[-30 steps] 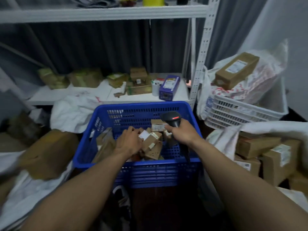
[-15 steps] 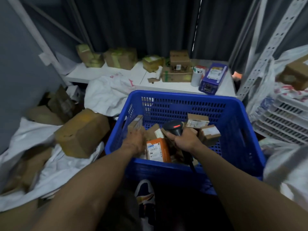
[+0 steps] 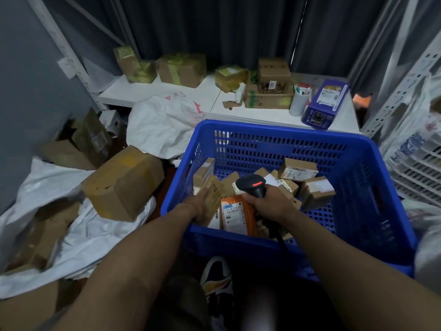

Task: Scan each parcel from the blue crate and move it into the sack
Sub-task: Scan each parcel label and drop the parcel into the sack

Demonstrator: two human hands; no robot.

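Note:
The blue crate [image 3: 281, 132] stands in front of me with several small cardboard parcels inside. My left hand [image 3: 202, 206] grips a small brown parcel [image 3: 213, 192] at the crate's near left corner. Beside it lies an orange parcel [image 3: 236, 215] with a white barcode label. My right hand [image 3: 269, 203] grips a black barcode scanner [image 3: 253, 185], its red light lit, head over the parcels and cable trailing over the near rim. The white sack [image 3: 76, 237] lies open on the floor to the left with cardboard boxes in it.
A large brown box [image 3: 124, 182] rests on the sack near the crate. Another white bag [image 3: 164, 123] lies behind. A white shelf [image 3: 214, 99] carries taped boxes, a white cup and a purple box [image 3: 325, 103]. White crates [image 3: 420, 168] stack at right.
The view has swung left and down, bringing the sack into sight. My left hand moved to the crate's near left corner and took hold of a brown parcel. The scanner hand stayed over the crate.

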